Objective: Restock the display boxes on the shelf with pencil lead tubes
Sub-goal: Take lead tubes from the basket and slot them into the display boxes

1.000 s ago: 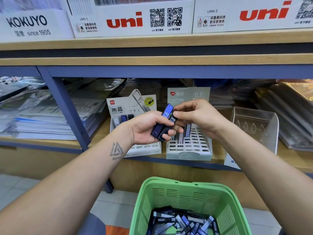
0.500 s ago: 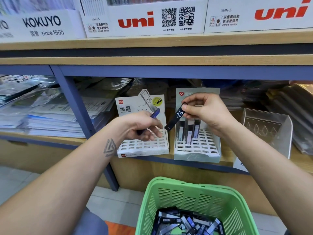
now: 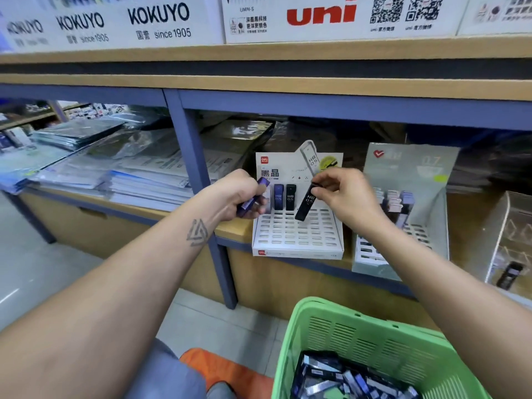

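R hand [image 3: 347, 197] pinches top of black lead tube [image 3: 305, 203], tilted over white display box [image 3: 298, 237] on shelf. L hand [image 3: 239, 197] grips blue tube [image 3: 254, 197] at box's left. Green basket [image 3: 371, 338] w/ more tubes near.

The scene is evenly and brightly lit from overhead, and only soft shadow is cast into the recess behind the left hand [image 3: 239, 197] and the right hand [image 3: 348, 197]. Pale glare is seen on the plastic-wrapped stacks [image 3: 115, 168] to the left of the left hand. Motion blur is noticed on the signs [image 3: 86, 24] above the hands, and straight shelf edges [image 3: 259, 82] are bowed by wide-angle distortion toward the borders.
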Tool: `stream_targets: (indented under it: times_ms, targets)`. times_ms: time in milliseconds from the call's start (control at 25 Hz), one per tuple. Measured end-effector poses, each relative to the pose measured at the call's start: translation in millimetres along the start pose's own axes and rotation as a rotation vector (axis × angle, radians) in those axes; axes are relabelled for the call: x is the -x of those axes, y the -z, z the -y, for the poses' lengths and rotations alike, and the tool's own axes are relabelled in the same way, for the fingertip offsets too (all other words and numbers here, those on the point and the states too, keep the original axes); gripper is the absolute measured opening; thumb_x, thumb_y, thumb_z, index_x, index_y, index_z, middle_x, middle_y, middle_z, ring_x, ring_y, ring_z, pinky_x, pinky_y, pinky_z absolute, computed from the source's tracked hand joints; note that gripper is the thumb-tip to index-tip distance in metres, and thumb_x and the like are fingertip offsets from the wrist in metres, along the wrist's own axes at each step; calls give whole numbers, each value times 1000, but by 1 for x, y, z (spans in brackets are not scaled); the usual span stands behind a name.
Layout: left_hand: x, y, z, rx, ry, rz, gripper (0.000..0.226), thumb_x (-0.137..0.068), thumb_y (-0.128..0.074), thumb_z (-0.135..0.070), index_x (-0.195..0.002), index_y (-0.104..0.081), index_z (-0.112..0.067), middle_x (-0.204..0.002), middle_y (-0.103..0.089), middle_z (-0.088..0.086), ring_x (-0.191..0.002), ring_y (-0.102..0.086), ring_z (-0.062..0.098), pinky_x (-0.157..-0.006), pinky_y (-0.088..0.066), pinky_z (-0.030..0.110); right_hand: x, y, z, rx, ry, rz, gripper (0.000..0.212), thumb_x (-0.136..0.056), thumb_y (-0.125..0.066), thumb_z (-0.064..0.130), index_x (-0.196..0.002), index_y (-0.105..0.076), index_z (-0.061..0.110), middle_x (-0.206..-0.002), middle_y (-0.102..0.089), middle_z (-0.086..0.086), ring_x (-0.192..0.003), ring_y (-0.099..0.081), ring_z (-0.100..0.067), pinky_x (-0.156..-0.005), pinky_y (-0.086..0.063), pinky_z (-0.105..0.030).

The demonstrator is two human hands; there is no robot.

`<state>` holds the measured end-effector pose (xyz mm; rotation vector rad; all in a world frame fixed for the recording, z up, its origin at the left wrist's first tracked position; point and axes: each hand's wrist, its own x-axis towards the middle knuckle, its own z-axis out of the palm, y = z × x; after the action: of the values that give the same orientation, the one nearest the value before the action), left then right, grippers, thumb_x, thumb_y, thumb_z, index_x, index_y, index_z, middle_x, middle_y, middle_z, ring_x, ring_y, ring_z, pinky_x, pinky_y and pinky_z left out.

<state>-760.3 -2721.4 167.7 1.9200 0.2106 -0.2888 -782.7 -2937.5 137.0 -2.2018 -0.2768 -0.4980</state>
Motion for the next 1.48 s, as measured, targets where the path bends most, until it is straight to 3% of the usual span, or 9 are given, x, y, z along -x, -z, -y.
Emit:
stream_targets:
  times_ms: [120,200,360,560,720,1080,1200,1320,1480]
  targets:
    - [-9,0,10,-85,-9,-137,11,-88,-60,0,-88,-51,-7,-63,-49,8,-44,-39,14,-38,-29,19,-11,-19,0,75,23,-30,15,-89,-76,11,-103,-74,15,-93,-72,3,-88,-67,-14,-86,-56,-32]
    - [-17,-2,18,-81,-26,-193,23,-80,-71,-4,-89,-50,-10,-70,-54,11,-50,-47,15,-40,-33,20,-18,-31,1,111,52,-35,14,-89,-75,11,-102,-72,16,-93,-72,1,-88,-67,-16,-85,-57,-39]
    - [-25,-11,33,-337,-112,-323,29,-78,-81,-19,-88,-54,-14,-96,-66,11,-91,-66,29,-67,-50,33,-25,-45,1,193,89,-14,12,-91,-72,10,-103,-70,14,-95,-71,-2,-90,-66,-19,-84,-57,-42]
    - [-28,-18,44,-534,-162,-350,30,-84,-73,-16,-76,-44,-18,-92,-61,9,-86,-59,29,-69,-49,38,-33,-49,-3,211,75,51,11,-87,-74,7,-93,-71,16,-90,-70,0,-87,-65,-20,-81,-56,-44]
    - [-27,-20,45,-552,-176,-349,22,-88,-72,-16,-87,-50,-14,-90,-57,8,-84,-57,28,-67,-44,36,-38,-53,-5,217,31,70,9,-89,-74,9,-91,-74,18,-92,-71,0,-89,-66,-21,-82,-57,-43]
    - [-16,-15,41,-544,-198,-317,30,-86,-72,-11,-76,-44,-17,-82,-54,3,-80,-56,24,-62,-43,33,-28,-57,-3,401,84,42,25,-96,-60,12,-117,-74,17,-114,-65,-3,-107,-59,-25,-86,-53,-38]
    - [-8,-8,27,-484,-245,-236,29,-84,-71,-7,-73,-46,-16,-72,-50,0,-65,-52,17,-49,-37,26,-23,-52,17,43,-42,66,25,-96,-62,13,-120,-70,15,-105,-71,-4,-91,-67,-18,-76,-55,-28]
    - [5,-7,20,-372,-225,68,14,-76,-67,3,-74,-58,-8,-59,-56,8,-47,-48,16,-44,-36,23,-14,-49,35,-409,-262,234,24,-94,-69,9,-117,-71,8,-96,-75,-12,-80,-72,-20,-73,-62,-29]
    - [9,1,22,-241,-173,206,15,-79,-68,9,-90,-64,0,-72,-62,18,-53,-59,19,-48,-47,24,-11,-42,31,-507,-303,189,15,-89,-71,-3,-103,-73,2,-89,-74,-21,-68,-71,-16,-68,-60,-25]
